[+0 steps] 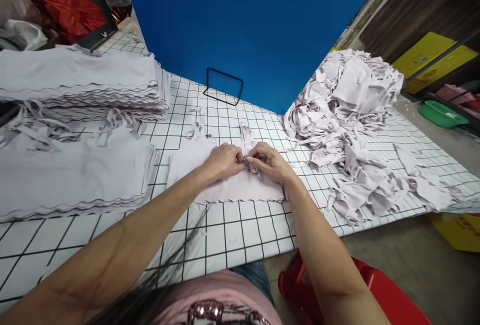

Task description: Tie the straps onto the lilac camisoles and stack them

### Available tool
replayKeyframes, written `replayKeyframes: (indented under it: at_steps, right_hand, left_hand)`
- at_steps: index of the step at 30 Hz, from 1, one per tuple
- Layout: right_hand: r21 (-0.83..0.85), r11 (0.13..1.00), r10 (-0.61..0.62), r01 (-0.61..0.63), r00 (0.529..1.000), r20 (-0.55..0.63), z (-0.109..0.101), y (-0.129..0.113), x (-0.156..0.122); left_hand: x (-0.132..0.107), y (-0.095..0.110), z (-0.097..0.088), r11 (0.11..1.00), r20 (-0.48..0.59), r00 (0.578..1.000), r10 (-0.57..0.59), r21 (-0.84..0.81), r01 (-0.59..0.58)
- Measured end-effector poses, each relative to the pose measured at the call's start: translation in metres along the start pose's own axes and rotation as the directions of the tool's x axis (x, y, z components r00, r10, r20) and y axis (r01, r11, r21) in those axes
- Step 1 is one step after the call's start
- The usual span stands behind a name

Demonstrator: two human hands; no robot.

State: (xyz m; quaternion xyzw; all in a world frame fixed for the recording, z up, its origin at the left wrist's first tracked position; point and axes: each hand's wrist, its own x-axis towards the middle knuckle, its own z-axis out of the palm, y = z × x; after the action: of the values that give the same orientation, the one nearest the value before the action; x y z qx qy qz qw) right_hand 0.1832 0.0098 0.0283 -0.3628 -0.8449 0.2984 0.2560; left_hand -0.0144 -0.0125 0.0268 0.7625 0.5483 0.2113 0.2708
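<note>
A pink shirt with a sequined print lies nearest, dark strands of hair hanging beside it. Just beyond, near the table's front edge, a pale garment lies flat, wavy hem toward the person, straps at its far side. The left hand and right hand meet over its middle, fingers curled and tips pinched together on a strap; the small piece between the tips is partly hidden. Both forearms reach in from the sides, wrists low over the cloth.

To the left stand a front stack and a back stack of similar flat pieces; to the right is a tangled heap. A white, black-gridded cloth covers the table. Past the garment, a bent black wire stands before a blue panel. Farther right are yellow boxes and a green basin, their insides hidden. A red bag sits upper left, contents unseen; a red seat is below the table.
</note>
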Motion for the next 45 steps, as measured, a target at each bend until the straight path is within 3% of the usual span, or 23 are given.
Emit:
replayKeyframes:
  at_steps: [4, 9, 17, 24, 31, 45]
  right_hand:
    - [0.003, 1.0, -0.004, 0.004, 1.0, 0.005, 0.002, 0.003, 0.0]
    - [0.039, 0.999, 0.015, -0.014, 1.0, -0.012, 0.005, 0.007, 0.0]
    - [0.035, 0.999, -0.001, 0.002, 0.999, -0.045, 0.009, 0.009, 0.002]
    - [0.005, 1.0, 0.008, -0.007, 0.999, -0.048, 0.001, 0.011, -0.002]
    - [0.056, 0.998, 0.001, 0.002, 0.999, -0.055, 0.004, 0.009, -0.002]
    - [-0.046, 0.998, -0.051, 0.05, 0.999, -0.017, 0.001, 0.008, -0.001]
  left_hand:
    - [0.0, -0.001, 0.001, 0.999, -0.029, 0.999, 0.03, -0.016, -0.03]
    - [0.0, 0.0, 0.0, 0.999, 0.019, 0.999, 0.03, -0.025, -0.03]
    - [0.0, 0.006, 0.002, 0.999, 0.002, 0.999, -0.039, -0.016, 0.039]
    - [-0.001, 0.005, 0.003, 0.993, -0.01, 0.998, -0.059, -0.101, 0.058]
    - [-0.001, 0.007, 0.004, 0.995, -0.024, 0.998, -0.056, -0.079, 0.053]
    - [0.001, 0.004, 0.008, 0.995, -0.042, 0.998, -0.056, -0.079, 0.053]
